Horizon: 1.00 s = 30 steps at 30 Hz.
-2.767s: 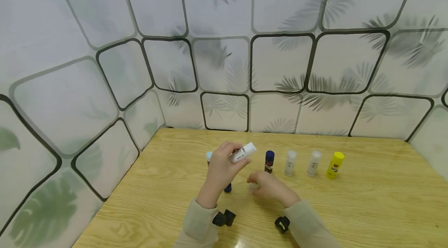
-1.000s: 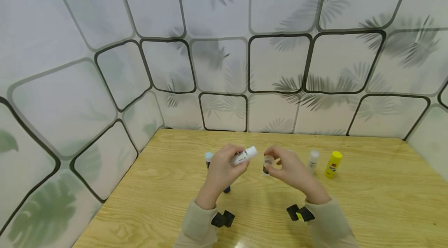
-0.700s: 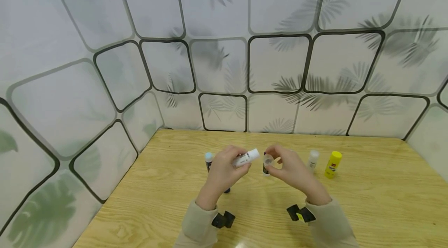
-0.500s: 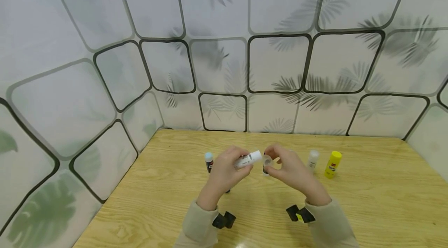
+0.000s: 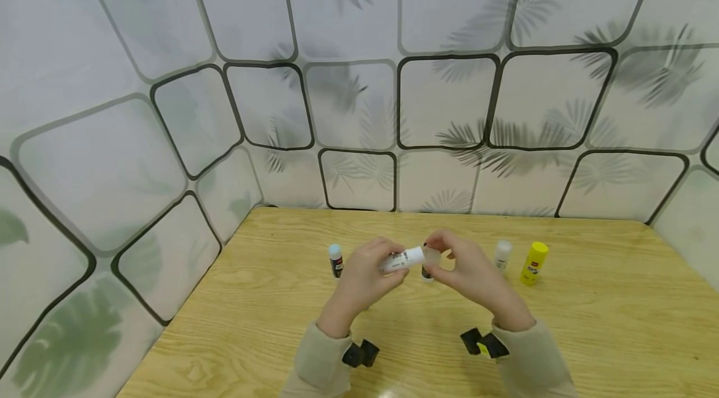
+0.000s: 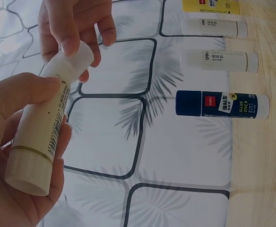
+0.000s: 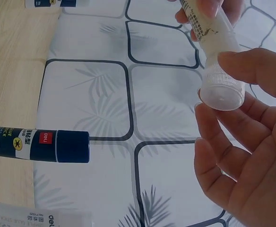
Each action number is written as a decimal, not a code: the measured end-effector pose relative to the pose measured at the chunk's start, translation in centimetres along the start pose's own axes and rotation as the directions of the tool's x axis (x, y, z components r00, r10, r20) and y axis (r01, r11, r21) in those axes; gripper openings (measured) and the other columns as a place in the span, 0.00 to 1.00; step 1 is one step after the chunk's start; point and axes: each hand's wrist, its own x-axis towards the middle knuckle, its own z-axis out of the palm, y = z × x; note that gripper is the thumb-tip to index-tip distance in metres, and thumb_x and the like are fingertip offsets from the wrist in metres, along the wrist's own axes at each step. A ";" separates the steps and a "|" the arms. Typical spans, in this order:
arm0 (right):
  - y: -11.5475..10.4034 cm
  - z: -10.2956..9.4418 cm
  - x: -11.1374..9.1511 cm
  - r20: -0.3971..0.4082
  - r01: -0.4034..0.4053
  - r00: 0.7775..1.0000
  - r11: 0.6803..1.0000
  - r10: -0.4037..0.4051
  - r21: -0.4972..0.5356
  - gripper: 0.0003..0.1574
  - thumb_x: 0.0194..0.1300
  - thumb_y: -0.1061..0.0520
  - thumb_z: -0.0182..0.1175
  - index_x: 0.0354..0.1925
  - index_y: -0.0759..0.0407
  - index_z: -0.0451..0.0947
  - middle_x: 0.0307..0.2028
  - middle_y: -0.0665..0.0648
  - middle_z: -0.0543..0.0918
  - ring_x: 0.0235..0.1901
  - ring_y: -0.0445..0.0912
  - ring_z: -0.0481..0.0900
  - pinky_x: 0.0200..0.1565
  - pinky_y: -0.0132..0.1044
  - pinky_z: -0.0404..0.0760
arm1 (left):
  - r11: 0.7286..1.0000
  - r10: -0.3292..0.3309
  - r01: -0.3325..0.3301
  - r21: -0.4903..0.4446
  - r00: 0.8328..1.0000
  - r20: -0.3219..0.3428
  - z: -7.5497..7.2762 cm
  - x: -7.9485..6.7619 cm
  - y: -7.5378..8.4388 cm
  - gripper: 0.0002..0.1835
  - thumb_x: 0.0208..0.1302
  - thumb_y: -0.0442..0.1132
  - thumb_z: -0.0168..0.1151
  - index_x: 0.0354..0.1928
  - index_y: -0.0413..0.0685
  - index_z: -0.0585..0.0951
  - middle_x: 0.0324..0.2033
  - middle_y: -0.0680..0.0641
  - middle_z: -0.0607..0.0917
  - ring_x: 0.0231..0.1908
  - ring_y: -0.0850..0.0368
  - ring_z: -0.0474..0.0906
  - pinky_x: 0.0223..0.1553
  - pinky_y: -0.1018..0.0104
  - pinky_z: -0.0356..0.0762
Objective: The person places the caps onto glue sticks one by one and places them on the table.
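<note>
My left hand (image 5: 365,273) grips a white glue stick (image 5: 402,259), tilted with its top end to the upper right. At that end my right hand (image 5: 466,270) pinches a translucent ribbed cap (image 7: 223,85) between thumb and fingers. Cap and stick meet, and in the right wrist view the cap sits over the stick's end. Behind the right hand stands a dark blue glue stick (image 6: 228,105), partly covered in the head view. Left of it, beyond the left hand, is a glue stick with a light blue cap (image 5: 336,261).
Upright on the wooden table (image 5: 606,317) to the right are a white glue stick (image 5: 502,256) and a yellow one (image 5: 534,264). Another white glue stick (image 6: 225,61) is hidden behind the right hand in the head view. A patterned cloth wall (image 5: 359,105) borders the table.
My right hand has risen from low over the table with the cap, then held nearly still. My left hand has moved the white glue stick rightward until it meets the cap.
</note>
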 end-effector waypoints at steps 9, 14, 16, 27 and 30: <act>0.0 -0.3 -0.1 -0.044 0.047 0.998 0.999 -0.046 0.009 0.18 0.49 0.64 0.66 0.39 0.58 0.72 0.35 0.50 0.79 0.35 0.45 0.75 0.35 0.40 0.73 | 1.000 0.014 -0.014 0.012 1.000 0.005 0.2 0.0 -0.1 0.12 0.50 0.36 0.66 0.39 0.44 0.79 0.34 0.50 0.79 0.30 0.62 0.73 0.30 0.74 0.72; 0.2 -0.5 -0.2 -0.060 0.085 0.995 0.996 -0.085 0.010 0.16 0.48 0.64 0.66 0.37 0.58 0.74 0.35 0.50 0.79 0.34 0.44 0.76 0.35 0.40 0.75 | 1.000 0.017 -0.017 0.008 1.000 0.012 0.2 0.0 0.0 0.12 0.50 0.36 0.66 0.39 0.44 0.79 0.34 0.50 0.79 0.30 0.62 0.73 0.31 0.74 0.72; 0.3 -0.6 -0.2 -0.066 0.101 0.993 0.995 -0.100 0.014 0.16 0.48 0.64 0.66 0.37 0.58 0.75 0.35 0.50 0.80 0.34 0.43 0.76 0.35 0.41 0.76 | 1.000 0.015 -0.015 0.007 1.000 0.021 0.2 0.0 0.0 0.12 0.50 0.36 0.66 0.39 0.44 0.79 0.34 0.51 0.79 0.30 0.62 0.73 0.31 0.74 0.72; 0.3 -0.9 -0.3 -0.053 0.139 0.989 0.990 -0.137 0.035 0.15 0.49 0.63 0.66 0.38 0.58 0.77 0.37 0.50 0.79 0.36 0.43 0.75 0.37 0.41 0.75 | 0.999 0.031 -0.031 0.008 0.998 0.050 -0.1 -0.1 0.4 0.12 0.51 0.37 0.66 0.39 0.45 0.79 0.34 0.52 0.78 0.30 0.64 0.72 0.31 0.76 0.71; 0.2 -0.8 -0.4 -0.041 0.135 0.990 0.990 -0.133 0.040 0.16 0.49 0.63 0.66 0.39 0.59 0.77 0.37 0.50 0.79 0.35 0.43 0.75 0.37 0.41 0.75 | 0.999 0.039 -0.040 0.022 0.998 0.051 -0.1 -0.1 0.5 0.13 0.50 0.37 0.66 0.40 0.45 0.79 0.35 0.52 0.78 0.30 0.64 0.72 0.31 0.77 0.71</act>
